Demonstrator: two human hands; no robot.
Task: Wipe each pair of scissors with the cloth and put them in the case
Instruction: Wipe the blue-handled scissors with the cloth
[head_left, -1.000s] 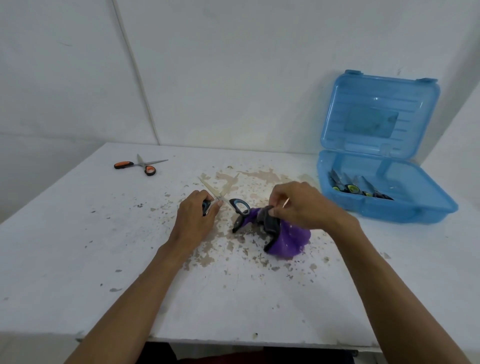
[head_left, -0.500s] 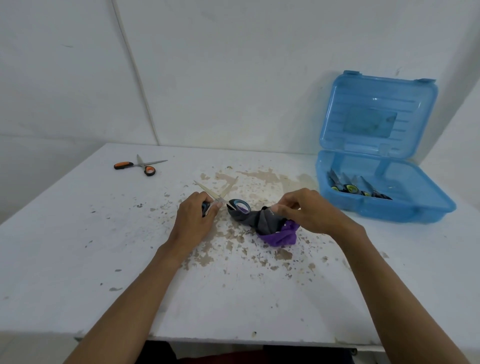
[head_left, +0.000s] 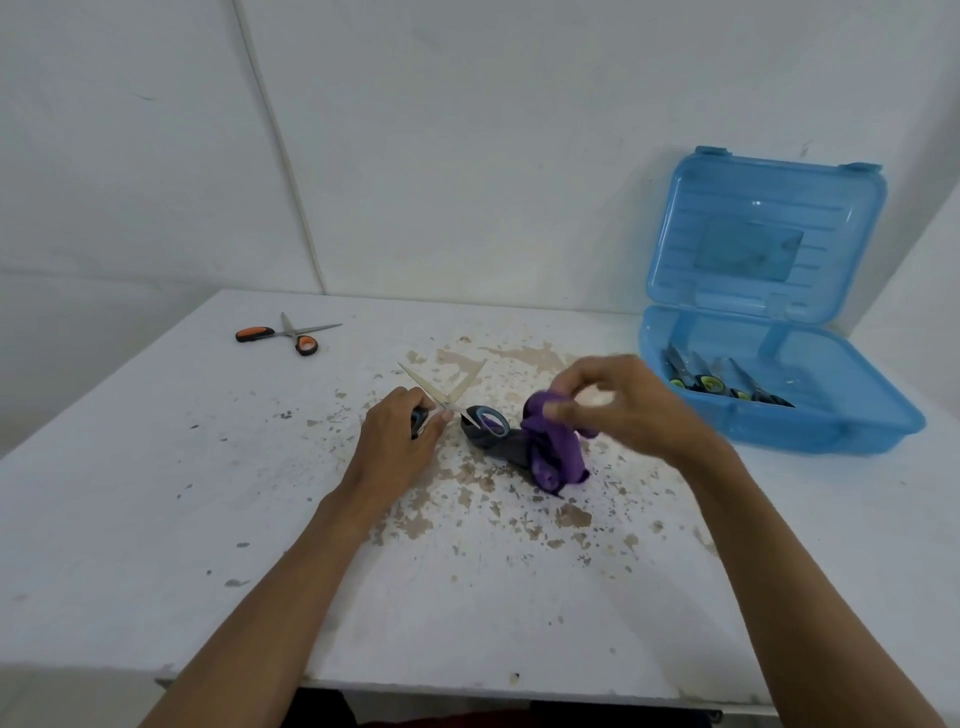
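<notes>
My left hand (head_left: 400, 441) grips the open scissors (head_left: 441, 399); my right hand (head_left: 623, 410) now lifts the pinched cloth (head_left: 556, 457), probably regathering it for wiping.

White walls (head_left: 467, 130) meet behind a seemingly paint-chipped white table (head_left: 156, 519).
</notes>
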